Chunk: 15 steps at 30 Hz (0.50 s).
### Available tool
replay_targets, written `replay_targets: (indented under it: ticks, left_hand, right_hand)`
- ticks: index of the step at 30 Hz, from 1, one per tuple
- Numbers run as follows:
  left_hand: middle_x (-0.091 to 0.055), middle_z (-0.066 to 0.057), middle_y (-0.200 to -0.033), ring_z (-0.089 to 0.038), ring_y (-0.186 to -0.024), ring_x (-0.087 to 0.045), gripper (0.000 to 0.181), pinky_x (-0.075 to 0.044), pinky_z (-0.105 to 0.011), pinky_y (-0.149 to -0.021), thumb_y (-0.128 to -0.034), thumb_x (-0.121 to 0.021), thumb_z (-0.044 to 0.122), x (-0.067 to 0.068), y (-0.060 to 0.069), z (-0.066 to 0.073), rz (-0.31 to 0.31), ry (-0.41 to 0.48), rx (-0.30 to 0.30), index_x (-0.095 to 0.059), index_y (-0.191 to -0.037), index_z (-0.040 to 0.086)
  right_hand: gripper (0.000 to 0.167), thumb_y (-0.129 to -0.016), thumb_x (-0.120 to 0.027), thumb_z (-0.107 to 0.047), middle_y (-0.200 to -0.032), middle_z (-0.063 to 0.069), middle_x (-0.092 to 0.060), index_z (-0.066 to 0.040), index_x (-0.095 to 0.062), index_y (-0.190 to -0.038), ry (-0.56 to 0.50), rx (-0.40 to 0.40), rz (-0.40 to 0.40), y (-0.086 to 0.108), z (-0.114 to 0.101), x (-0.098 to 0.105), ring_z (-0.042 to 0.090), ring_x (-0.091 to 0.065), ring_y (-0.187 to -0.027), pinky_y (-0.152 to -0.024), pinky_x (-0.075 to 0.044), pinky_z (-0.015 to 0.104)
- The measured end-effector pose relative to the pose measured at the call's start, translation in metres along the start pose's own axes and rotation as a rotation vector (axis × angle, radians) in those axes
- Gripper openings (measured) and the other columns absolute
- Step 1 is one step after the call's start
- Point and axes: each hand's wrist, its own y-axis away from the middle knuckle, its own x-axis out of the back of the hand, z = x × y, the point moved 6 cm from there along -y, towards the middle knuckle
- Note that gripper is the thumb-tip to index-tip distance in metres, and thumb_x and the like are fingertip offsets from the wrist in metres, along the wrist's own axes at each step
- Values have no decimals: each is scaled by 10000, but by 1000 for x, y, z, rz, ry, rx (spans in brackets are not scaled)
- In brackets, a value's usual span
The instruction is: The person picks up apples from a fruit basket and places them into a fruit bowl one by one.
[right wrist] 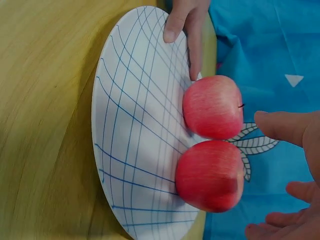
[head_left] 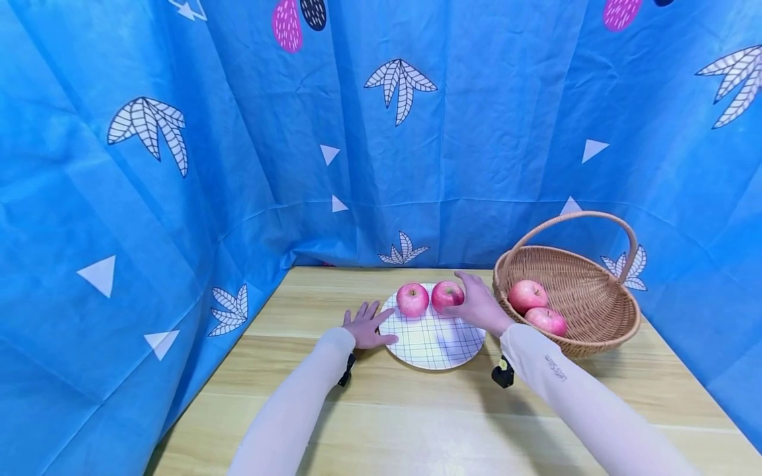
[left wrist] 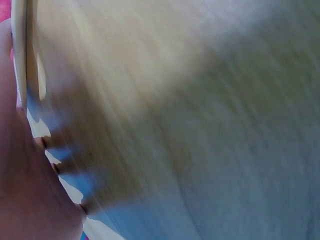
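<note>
Two red apples sit side by side toward the back of a white plate with blue grid lines [head_left: 433, 347]. My left hand [head_left: 366, 328] lies at the plate's left side with its fingers spread, the thumb over the rim and close to the left apple [head_left: 413, 300]. In the left wrist view only part of that hand [left wrist: 30, 185] shows beside the plate edge. Above the right apple [right wrist: 210, 176], my right hand [right wrist: 295, 195] hovers with thumb and fingers apart. A gap shows between that hand and both apples in the right wrist view.
A brown wicker basket [head_left: 583, 291] with a tall handle stands at the right, tilted, with two apples [head_left: 546, 321] inside near its left rim. The wooden table [head_left: 381, 423] meets a blue patterned curtain [head_left: 494, 132] behind and at both sides.
</note>
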Motion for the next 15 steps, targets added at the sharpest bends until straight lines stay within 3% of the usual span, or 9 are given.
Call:
replay_targets:
  ticks: [9, 15]
  left_hand:
    - [21, -38, -1716, -342, -1569, 77, 918, 73, -678, -1192, -843, -426, 850, -7, -9, -6, -6, 13, 0, -120, -1606, 443]
    - [11, -54, -1716, -352, -1570, 59, 915, 66, -680, -1192, -852, -428, 840, -2, -3, -2, -4, 19, -3, -130, -1611, 426]
  right_hand:
    - [961, -806, -848, -344, -1585, 233, -345, -71, -319, -1561, 39, 10, -29, 14, -6, 17, 447, -315, -1459, -1157, -311, 625]
    - [944, -816, -843, -344, -1582, 224, -363, -57, -331, -1556, 49, 41, -14, 22, -8, 30, 451, -321, -1456, -1164, -302, 618]
